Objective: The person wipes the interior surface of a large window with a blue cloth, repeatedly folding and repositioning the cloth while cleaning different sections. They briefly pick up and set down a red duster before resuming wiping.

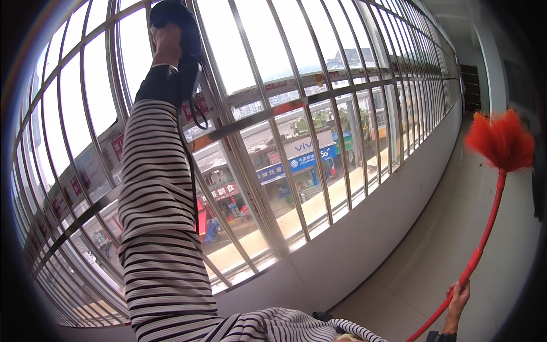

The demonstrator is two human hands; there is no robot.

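Note:
My left hand (167, 42) is raised high against the metal window bars and grips a dark blue bundle, seemingly a cloth (188, 32). Part of the bundle is cut off by the upper picture edge, and some of my fingers are hidden. A black strap with a small device (190, 81) and a looped cable sits around my left wrist. At the lower right, my right hand (459, 299) is closed around the red pole (473, 260) of a duster. Its fluffy orange-red head (501, 139) points up and away, over the tiled floor.
Metal security bars (295, 72) span the windows, with a horizontal crossbar (333, 95) halfway up. Below runs a low white wall (354, 239). The tiled corridor floor (410, 265) stretches to the right, past a white pillar (491, 68). Shopfronts with signs show outside.

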